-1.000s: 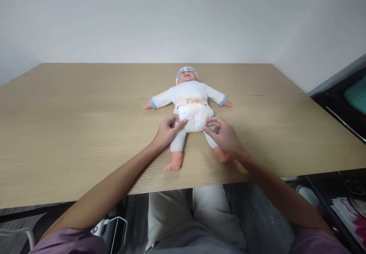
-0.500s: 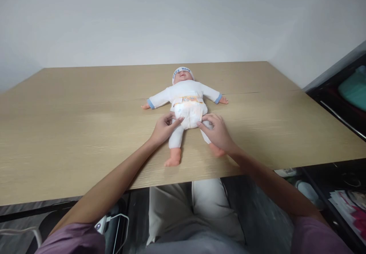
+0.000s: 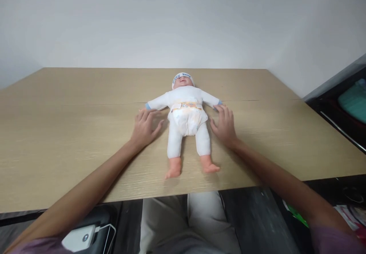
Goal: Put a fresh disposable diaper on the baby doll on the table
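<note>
A pale wooden bench (image 3: 71, 132) runs back to a plain white wall (image 3: 171, 21). Under its near left edge lies a white charger (image 3: 78, 238) with a cable. At the far right, a dark shelf (image 3: 328, 105) holds something teal (image 3: 353, 97).

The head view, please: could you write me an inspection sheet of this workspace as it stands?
Surface: light wooden table, with a seam running across it.
Job's things: baby doll on its back, arms spread, in white suit, cap and diaper.
Clutter: nothing seen on the table.
Hands: left hand flat on the table beside the doll's hip, fingers spread; right hand likewise on the other side; neither holds anything.
Cables: white cable and charger below the table edge.
Surroundings: plain wall; dark shelf at right.
</note>
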Demonstrator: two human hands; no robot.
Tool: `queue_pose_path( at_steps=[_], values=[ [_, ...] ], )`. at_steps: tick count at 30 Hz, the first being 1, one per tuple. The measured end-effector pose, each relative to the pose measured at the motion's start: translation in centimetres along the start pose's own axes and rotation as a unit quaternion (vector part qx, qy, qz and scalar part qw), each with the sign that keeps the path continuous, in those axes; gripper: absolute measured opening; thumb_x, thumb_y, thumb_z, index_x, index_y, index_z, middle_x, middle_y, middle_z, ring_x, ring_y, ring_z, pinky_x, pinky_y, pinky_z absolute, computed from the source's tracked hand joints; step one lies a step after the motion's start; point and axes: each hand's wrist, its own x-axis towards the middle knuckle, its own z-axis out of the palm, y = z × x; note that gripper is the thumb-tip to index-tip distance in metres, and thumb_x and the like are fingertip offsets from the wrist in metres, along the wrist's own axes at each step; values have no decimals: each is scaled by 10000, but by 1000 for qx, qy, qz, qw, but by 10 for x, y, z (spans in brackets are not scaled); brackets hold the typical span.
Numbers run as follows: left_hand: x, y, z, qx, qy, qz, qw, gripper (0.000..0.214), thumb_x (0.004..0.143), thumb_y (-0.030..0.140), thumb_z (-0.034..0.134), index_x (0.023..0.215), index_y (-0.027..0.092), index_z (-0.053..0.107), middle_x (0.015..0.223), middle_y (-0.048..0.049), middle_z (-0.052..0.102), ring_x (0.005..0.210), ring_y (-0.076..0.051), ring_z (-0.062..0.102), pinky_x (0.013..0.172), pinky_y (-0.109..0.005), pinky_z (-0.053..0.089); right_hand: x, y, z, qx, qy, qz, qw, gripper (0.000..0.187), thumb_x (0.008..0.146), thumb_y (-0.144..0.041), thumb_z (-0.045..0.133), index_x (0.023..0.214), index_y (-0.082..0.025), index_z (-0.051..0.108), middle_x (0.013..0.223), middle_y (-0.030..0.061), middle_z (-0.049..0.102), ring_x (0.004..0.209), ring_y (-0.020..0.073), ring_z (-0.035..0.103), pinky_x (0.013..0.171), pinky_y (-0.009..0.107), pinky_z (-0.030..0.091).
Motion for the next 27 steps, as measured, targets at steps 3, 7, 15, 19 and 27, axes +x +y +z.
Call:
queue_pose_path(
  at_steps=[3,7,15,19,27],
  values=[
    [39,-25,20,51,3,12,999,602,1046,571,595,1503,179,597,1644,-212,578,1481,-414,498,1262,-552,321,46,17,26,-59,-20,-13,998,644,1034,-319,534,1640,-110,463,1681,245,514,1498,440,452,1251,620,356],
    [78,-43,40,60,-49,-22,997,648,1008,567,593,1517,167,587,1526,-216,663,1395,-433,540,1224,-546,327,87,27,49,-83,-49,-8,995,543,1019,-353,550,1503,-110,591,1492,254,653,1357,450,539,1162,601,412],
    [79,-54,42,82,-57,-100,990,628,1004,622,580,1412,151,659,1288,-221,761,1223,-444,643,1097,-527,422,86,27,51,-78,-61,18,995,481,1052,-381,518,1432,-105,619,1341,255,709,1236,434,615,1093,562,462],
    [79,-38,39,77,-47,-163,983,551,959,614,652,1277,167,703,1211,-212,790,1195,-447,670,1113,-547,415,87,14,49,-61,-58,39,996,409,1061,-312,466,1378,-108,625,1328,268,712,1234,434,620,1094,574,474],
    [-9,76,-40,-103,-28,-330,938,552,776,654,817,1084,250,603,1097,-97,758,996,-349,701,799,-393,500,46,-22,-22,109,-101,75,986,347,1029,-355,522,1333,-228,633,1315,149,775,1168,358,704,982,460,553]
  ],
)
